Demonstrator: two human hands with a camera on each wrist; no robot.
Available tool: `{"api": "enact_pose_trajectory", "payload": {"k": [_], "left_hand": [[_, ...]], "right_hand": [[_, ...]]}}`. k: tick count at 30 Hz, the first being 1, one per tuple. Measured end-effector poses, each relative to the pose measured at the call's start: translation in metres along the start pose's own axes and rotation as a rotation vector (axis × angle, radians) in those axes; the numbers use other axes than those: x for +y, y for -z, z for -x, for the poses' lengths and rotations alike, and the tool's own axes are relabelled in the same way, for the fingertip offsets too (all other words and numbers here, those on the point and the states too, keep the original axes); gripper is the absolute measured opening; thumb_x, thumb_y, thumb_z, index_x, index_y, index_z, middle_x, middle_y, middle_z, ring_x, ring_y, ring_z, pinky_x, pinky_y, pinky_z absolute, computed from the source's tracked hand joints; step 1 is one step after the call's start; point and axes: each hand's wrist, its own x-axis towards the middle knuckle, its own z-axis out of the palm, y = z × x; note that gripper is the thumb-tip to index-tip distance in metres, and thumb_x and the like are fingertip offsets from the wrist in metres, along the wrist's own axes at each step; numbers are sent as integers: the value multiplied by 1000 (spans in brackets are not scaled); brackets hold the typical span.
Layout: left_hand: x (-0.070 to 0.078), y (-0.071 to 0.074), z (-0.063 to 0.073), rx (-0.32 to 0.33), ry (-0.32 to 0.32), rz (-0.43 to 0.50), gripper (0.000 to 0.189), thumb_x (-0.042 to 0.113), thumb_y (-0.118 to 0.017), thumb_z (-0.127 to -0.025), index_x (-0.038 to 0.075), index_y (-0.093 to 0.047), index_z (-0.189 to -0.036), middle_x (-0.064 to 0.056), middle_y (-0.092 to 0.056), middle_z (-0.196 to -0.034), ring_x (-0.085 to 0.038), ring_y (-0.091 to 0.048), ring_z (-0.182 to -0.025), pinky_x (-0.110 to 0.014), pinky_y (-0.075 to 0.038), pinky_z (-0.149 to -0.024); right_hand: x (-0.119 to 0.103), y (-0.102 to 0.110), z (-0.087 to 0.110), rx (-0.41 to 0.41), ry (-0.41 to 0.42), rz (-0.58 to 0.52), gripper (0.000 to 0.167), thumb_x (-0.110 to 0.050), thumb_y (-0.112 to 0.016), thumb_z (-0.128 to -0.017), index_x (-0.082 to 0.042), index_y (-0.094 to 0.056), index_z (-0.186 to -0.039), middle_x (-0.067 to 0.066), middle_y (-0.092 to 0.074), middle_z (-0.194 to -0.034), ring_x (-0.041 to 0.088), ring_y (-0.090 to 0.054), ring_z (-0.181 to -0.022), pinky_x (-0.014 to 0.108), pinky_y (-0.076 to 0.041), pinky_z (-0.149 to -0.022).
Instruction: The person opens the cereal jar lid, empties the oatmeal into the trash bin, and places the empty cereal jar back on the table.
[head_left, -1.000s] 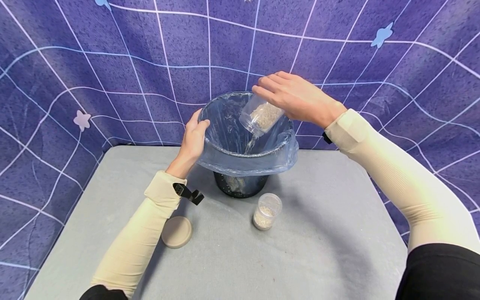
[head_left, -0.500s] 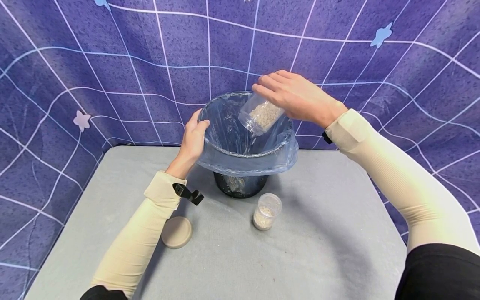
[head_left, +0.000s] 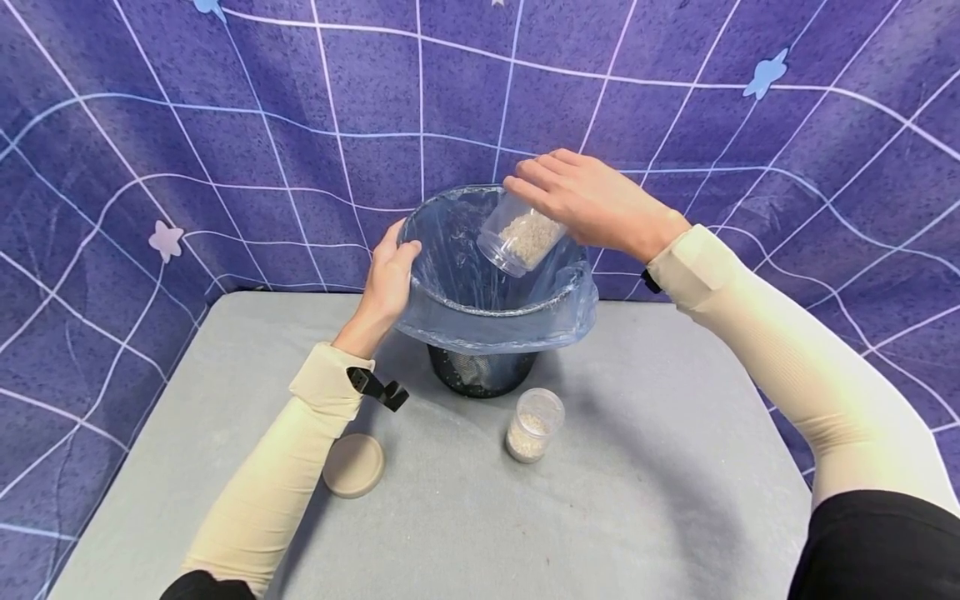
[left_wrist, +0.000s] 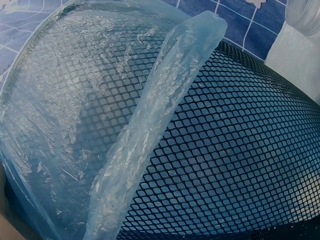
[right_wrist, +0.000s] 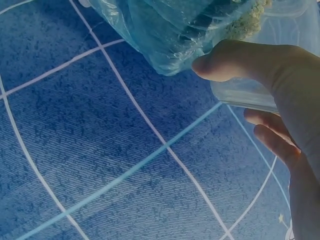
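Note:
My right hand [head_left: 581,200] grips a clear plastic jar [head_left: 527,239] tilted mouth-down over a black mesh trash bin [head_left: 482,372]. Pale, flaky grains [head_left: 534,237] fill part of this jar. In the right wrist view, the thumb [right_wrist: 225,62] lies along the jar's side, with fingertips under its base. A blue plastic bag [head_left: 495,330] lines the bin and folds over its rim. My left hand [head_left: 387,279] holds the bin's left rim through the bag, thumb on the inner side. In the left wrist view, the bag [left_wrist: 145,135] drapes over the mesh, and only a sliver of hand shows.
In front of the bin, a second clear jar [head_left: 535,425] stands on the grey table [head_left: 637,500], with some pale grains inside. A round beige lid [head_left: 353,466] lies beside my left forearm. A purple gridded curtain [head_left: 300,150] hangs close behind the bin.
The trickle of grains from the tilted jar has thinned to a faint trace. My right hand dips very slightly with the jar; the left hand stays on the rim.

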Motion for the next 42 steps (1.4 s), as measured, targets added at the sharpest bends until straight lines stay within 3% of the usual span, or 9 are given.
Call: {"api": "enact_pose_trajectory", "payload": {"k": [4, 11, 15, 21, 28, 37, 42], "left_hand": [[0, 0, 0, 1, 1, 11, 54, 8, -39, -107, -4, -40, -160, -25, -55, -154, -39, -55, -138, -42, -43, -119], [0, 0, 1, -3, -12, 15, 54, 7, -39, -107, -5, -40, -159, -27, -55, -153, -40, -56, -138, -43, -43, -119], [1, 0, 1, 1, -7, 23, 54, 7, -38, -107, -5, -40, -160, -27, -56, -152, -42, -57, -136, -44, -44, -118], [2, -1, 0, -4, -9, 10, 54, 9, -39, -108, -5, -39, -160, -27, -55, -153, -41, -57, -136, -45, -44, -118], [0, 0, 0, 2, -1, 15, 54, 8, -38, -108, -5, -38, -161, -26, -54, -155, -40, -55, -139, -43, -42, -120], [0, 0, 0, 1, -5, 26, 55, 8, -38, -108, -6, -38, -161, -26, -53, -156, -39, -53, -142, -43, -40, -122], [1, -2, 1, -1, -6, 47, 54, 7, -39, -107, -6, -39, -160, -27, -55, -152, -41, -56, -136, -45, -43, -119]], "right_hand": [[0, -1, 1, 2, 1, -6, 82, 29, -71, -70, 7, -53, -147, 27, -59, -136, 45, -57, -126, 53, -44, -115], [0, 0, 2, 1, -1, -4, 72, 26, -67, -78, 7, -53, -146, 26, -60, -134, 44, -58, -123, 54, -46, -112], [2, 3, 0, 54, -12, -47, 67, 23, -66, -78, 8, -54, -142, 26, -61, -132, 45, -59, -122, 54, -46, -112], [2, 5, 0, 153, -69, -127, 74, 16, -78, -72, 7, -53, -142, 26, -62, -131, 46, -60, -120, 56, -47, -111], [-1, -4, 0, 100, -12, 4, 60, 21, -64, -83, 10, -54, -141, 28, -60, -131, 46, -59, -119, 53, -47, -111], [-1, -7, 5, 61, -42, -11, 70, 15, -78, -78, 7, -52, -143, 26, -60, -133, 44, -59, -122, 52, -47, -112], [-1, -8, 7, 55, -46, -16, 73, 16, -79, -77, 7, -52, -144, 26, -59, -133, 44, -58, -121, 52, -47, -111]]}}
